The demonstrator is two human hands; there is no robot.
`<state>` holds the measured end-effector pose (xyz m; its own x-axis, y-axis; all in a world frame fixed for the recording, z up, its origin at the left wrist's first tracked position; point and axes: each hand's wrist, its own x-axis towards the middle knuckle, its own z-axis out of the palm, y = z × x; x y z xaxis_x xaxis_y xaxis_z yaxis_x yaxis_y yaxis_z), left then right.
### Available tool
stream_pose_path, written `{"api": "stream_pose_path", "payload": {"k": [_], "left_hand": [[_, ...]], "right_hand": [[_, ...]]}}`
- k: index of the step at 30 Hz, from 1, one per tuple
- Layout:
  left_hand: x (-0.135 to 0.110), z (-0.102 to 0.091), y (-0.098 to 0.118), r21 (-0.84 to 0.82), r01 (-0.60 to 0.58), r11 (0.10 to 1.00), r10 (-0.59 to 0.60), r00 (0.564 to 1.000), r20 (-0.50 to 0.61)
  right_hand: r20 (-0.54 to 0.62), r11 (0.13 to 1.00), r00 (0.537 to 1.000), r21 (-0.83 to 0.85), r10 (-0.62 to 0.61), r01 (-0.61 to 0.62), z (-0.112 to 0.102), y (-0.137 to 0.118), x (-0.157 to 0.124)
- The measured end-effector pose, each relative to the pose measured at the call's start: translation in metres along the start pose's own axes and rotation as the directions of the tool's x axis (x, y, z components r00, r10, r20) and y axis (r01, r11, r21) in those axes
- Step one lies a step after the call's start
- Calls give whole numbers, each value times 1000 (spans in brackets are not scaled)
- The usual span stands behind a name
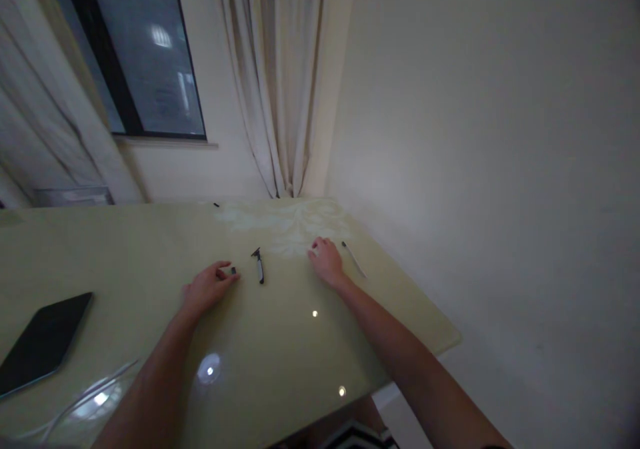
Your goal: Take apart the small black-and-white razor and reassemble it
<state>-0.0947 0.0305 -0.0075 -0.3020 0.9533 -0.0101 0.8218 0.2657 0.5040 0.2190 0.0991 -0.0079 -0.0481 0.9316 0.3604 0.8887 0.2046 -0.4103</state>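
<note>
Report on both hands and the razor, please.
Left hand at small dark block, grip unclear. Right hand beside dark-tipped white stick, grip unclear. Razor between them, untouched; nothing covering it.

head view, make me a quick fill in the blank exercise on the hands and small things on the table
1. The hand with the small dark piece at its fingertips is the person's ____ one.
2. In the picture, the thin white stick lies to the ____ of the right hand.
3. The razor lies ____ the two hands.
Missing words: left; right; between
</note>
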Motion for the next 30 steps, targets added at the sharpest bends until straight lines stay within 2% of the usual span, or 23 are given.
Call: {"api": "stream_pose_path", "payload": {"k": [3, 5, 6, 8, 11, 15, 18, 21, 25, 28, 30], "left_hand": [[-8, 7, 16, 0, -51, 999, 51, 998, -49], [-18, 16, 32, 54, -101, 993, 103, 994, -40], [-24, 22, 40, 103, -121, 987, 124, 992, -25], [-34, 31, 54, 210, -175, 962, 178, 984, 2], [-41, 40, 63, 295, -230, 927, 239, 971, 6], [-42, 40, 60, 310, -196, 930, 205, 979, 4], [-42, 40, 57, 311, -186, 932, 197, 980, -4], [-43, 40, 57, 313, -182, 932, 192, 981, -3], [-41, 33, 56, 253, -175, 951, 167, 984, 53], [-36, 20, 45, 171, -95, 981, 81, 993, 86], [-32, 13, 34, 190, -9, 982, 5, 1000, 21]], "right_hand": [[-91, 991, 989, -61, 116, -122, -37, 65, -5], [-51, 981, 980, -33, 190, -192, -50, 88, -10], [-17, 981, 981, -9, 194, -194, -51, 91, -12], [41, 987, 987, 39, 156, -157, -44, 80, -15], [74, 992, 995, 106, 65, -73, -18, 33, -14], [111, 976, 993, 219, -35, 10, 25, -41, -8], [127, 974, 992, 224, -18, -11, 48, -74, -10], [149, 978, 989, 206, -7, -24, 56, -83, -16], [186, 985, 982, 165, 10, -41, 45, -80, -25], [252, 998, 967, 39, 30, -41, 33, -80, -31], [296, 999, 955, -35, 21, -11, 30, -82, -34]]}}
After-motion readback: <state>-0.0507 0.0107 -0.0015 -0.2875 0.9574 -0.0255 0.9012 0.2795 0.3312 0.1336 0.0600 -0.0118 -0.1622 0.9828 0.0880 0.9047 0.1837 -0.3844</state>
